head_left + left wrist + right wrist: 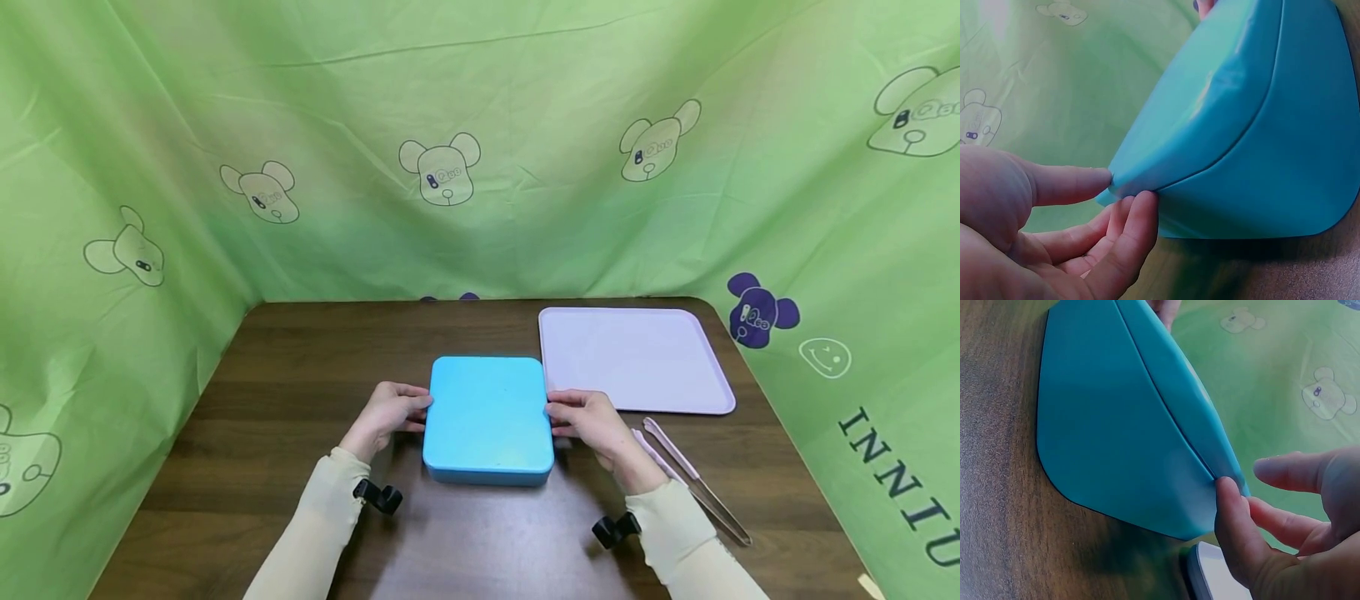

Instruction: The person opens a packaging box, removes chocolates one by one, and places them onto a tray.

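A blue box (487, 417) with rounded corners lies flat on the table, its lid on; a seam runs round its side. My left hand (387, 417) is at the box's left side. In the left wrist view, its thumb touches the lid (1210, 94) edge while a fingertip meets the seam, pinching the rim. My right hand (592, 421) is at the opposite side. Its fingertips touch the seam in the right wrist view, and the thumb stands slightly apart from the lid (1175, 381). The inside of the box is hidden.
A pale lilac tray (630, 358) lies at the back right, close to the box. Metal tongs (705, 492) with lilac ends lie beside my right forearm. A green printed cloth (465, 242) hangs behind and beside the wooden table (337, 342).
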`<state>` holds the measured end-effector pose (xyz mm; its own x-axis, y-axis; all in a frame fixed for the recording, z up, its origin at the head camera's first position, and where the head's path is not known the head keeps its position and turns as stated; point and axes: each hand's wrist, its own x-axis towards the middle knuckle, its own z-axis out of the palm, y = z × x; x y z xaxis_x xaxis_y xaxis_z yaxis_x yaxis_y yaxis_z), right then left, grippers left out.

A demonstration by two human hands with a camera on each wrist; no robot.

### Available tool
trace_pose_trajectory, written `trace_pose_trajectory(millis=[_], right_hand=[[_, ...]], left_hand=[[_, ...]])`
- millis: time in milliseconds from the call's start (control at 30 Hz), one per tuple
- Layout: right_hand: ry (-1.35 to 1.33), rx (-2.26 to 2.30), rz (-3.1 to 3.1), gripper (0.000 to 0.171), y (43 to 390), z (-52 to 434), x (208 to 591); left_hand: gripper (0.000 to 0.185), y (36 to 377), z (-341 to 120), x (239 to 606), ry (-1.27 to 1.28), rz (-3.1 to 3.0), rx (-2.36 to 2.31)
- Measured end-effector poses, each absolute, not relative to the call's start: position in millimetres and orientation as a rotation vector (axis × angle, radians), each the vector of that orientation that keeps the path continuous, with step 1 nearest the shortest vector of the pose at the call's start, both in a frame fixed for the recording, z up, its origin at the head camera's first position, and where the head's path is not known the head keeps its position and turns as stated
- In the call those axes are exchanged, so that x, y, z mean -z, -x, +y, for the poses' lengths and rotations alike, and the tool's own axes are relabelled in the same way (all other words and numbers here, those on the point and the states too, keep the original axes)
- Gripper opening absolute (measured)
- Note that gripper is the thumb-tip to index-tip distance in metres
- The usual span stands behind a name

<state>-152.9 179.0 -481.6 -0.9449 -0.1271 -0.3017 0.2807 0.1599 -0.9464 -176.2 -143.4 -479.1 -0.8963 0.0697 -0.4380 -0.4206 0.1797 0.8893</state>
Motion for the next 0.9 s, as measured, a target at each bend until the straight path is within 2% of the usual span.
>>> trace_pose_trajectory(millis=[900], right_hand=[[-0.298, 1.964, 1.963, 0.043, 155.4, 178.0, 481.4]], left_hand=[[0.028, 178.0, -147.0, 482.8, 0.351, 1.994, -1.815]])
